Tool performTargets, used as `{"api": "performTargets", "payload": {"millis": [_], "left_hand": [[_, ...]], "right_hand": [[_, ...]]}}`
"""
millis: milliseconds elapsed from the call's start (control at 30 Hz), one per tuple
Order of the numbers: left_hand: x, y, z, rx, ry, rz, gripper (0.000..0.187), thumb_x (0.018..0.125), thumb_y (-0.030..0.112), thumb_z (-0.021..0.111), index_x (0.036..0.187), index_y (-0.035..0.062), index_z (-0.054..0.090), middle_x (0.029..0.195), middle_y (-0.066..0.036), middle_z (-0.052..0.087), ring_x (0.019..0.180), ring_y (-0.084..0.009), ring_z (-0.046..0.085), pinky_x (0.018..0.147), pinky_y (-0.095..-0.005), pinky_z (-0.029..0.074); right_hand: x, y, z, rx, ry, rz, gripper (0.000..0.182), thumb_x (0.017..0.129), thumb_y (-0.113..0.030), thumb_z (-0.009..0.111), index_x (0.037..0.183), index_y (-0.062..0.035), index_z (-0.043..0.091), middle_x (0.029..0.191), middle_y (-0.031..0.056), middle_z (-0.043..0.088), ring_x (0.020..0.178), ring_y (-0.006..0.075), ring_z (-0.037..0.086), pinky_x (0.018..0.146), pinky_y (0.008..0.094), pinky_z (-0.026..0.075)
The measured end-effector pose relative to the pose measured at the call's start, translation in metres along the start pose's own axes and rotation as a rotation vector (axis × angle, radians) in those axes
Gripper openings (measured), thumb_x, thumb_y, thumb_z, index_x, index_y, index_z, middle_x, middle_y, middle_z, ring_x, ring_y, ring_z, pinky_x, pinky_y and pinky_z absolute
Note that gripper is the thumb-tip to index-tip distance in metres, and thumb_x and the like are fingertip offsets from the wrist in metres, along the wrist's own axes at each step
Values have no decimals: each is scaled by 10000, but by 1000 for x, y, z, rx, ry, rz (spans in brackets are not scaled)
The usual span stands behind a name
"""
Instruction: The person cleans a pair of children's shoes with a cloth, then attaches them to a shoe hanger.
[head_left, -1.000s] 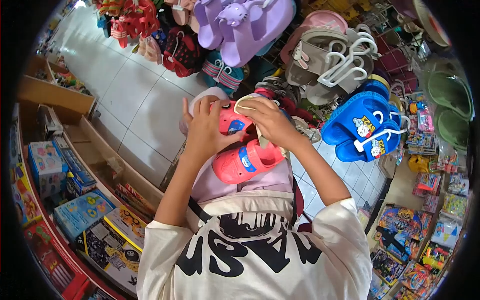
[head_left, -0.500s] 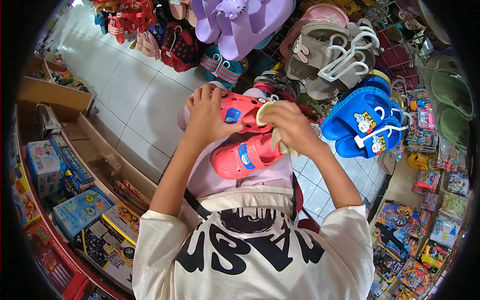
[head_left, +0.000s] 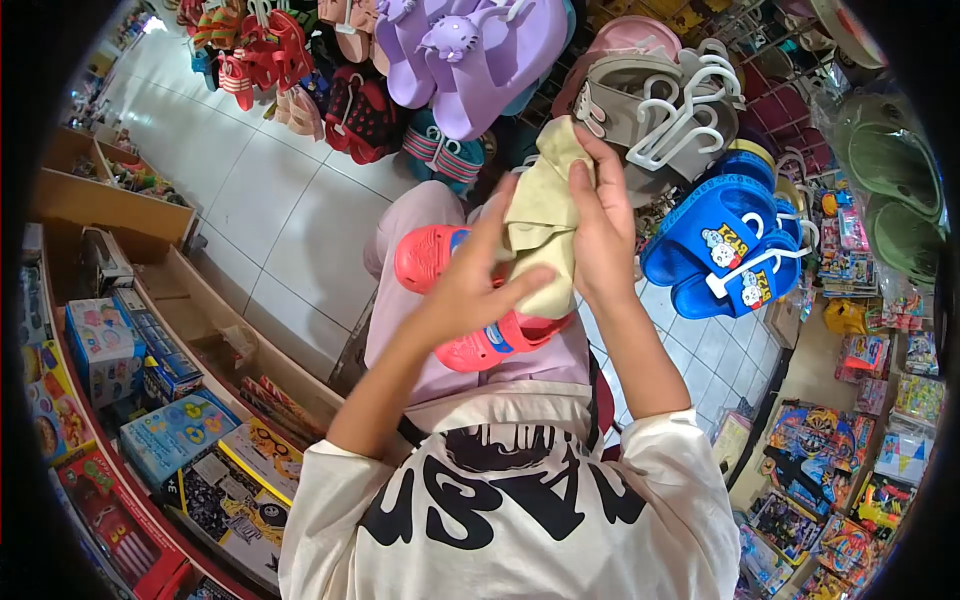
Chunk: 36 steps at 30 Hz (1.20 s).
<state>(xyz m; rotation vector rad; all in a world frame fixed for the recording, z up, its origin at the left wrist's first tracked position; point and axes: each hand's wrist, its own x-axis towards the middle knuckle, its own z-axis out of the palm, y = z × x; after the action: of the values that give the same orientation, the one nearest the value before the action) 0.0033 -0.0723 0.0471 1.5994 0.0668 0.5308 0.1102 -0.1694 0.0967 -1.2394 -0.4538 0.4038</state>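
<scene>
A pale yellow cloth (head_left: pixel 543 215) is spread between my two hands, above my lap. My right hand (head_left: pixel 603 225) grips its right side, thumb in front and fingers behind. Against the cloth's left and lower edge is my left hand (head_left: pixel 470 285), fingers spread and slightly blurred. A pair of red clogs with blue patches lies on my lap beneath: one clog (head_left: pixel 420 258) shows left of my left hand, the other (head_left: pixel 470 352) below it. My hands and the cloth cover part of both.
Purple slippers (head_left: pixel 480 60), grey slippers (head_left: pixel 640 110) and blue slippers (head_left: pixel 715 245) hang in front and to the right. Boxed toys (head_left: pixel 175 435) fill a shelf at the left. Packaged toys (head_left: pixel 820 440) stand at the right.
My left hand has let go of the upper clog and moved right to the cloth. My right hand has lifted the cloth off the clogs, and it is now more unfolded.
</scene>
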Motion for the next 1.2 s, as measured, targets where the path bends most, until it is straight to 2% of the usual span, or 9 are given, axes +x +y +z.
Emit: {"api": "performTargets", "payload": {"millis": [200,367,433,533,633,800,900,1067,1200], "left_hand": [[1,-15,4,-179,123,-126,429,873,-146,392,1278,-34,482,1124,-97,619,1014,-134,605,873,-253,465],[-4,17,-14,-609,172,-341,324,931,-56,400,1218,0,540,1093,-82,647,968,-152,643,841,-278,518],[-3,32,-24,-776,261,-447,282,946,18,442,1205,16,552,1074,-86,656,926,-169,663,807,-304,549],[-5,29,-52,-914,337,-315,252,944,105,515,1176,23,568,1014,-93,671,856,-183,680,753,-312,571],[-16,29,-92,-790,431,-318,249,932,155,564,1142,21,567,935,-91,676,776,-184,686,667,-297,575],[-41,41,-119,-714,707,-304,301,992,143,407,1223,-15,518,1082,-154,640,930,-247,667,807,-372,576],[-60,23,-129,-589,712,-388,311,987,187,512,1234,-2,504,1123,-104,629,964,-180,658,798,-318,573],[-96,-35,-152,-477,867,-509,305,985,183,512,1229,-1,512,1108,-91,635,944,-179,659,780,-306,563],[-124,-67,-177,468,542,-665,299,961,115,473,1234,-3,505,1050,-93,650,895,-247,655,784,-355,517]], "right_hand": [[2,-10,-11,-718,-335,-192,332,973,-71,459,1295,5,425,1202,183,486,1161,271,489,1014,320,350],[-5,-27,-33,-778,-502,-105,778,819,-297,744,1416,-43,315,1277,172,413,1249,344,428,1007,444,362],[-21,-28,-31,-419,-529,-19,869,768,-292,789,1434,-54,283,1306,177,391,1266,352,408,1017,447,358],[-39,-22,-35,-322,-590,76,987,665,-178,878,1434,-88,266,1308,128,455,1118,204,529,898,352,460],[-41,-31,-29,-617,-637,70,543,807,-200,763,1226,-23,467,1153,152,595,1000,222,623,851,333,495],[-39,-18,-19,-609,-521,79,434,807,-183,740,1143,-25,515,1144,152,578,1007,243,609,806,340,512],[-42,4,-14,-823,-565,-197,425,793,-199,734,1117,-30,518,1244,163,484,1122,338,534,887,404,477],[-56,42,-24,-1066,-561,-193,271,834,-181,673,1030,-37,553,1215,147,518,1094,337,546,957,422,412],[-54,40,-17,-1074,-518,-247,145,867,-123,625,976,-34,594,1045,117,610,987,315,594,871,390,454]]}}
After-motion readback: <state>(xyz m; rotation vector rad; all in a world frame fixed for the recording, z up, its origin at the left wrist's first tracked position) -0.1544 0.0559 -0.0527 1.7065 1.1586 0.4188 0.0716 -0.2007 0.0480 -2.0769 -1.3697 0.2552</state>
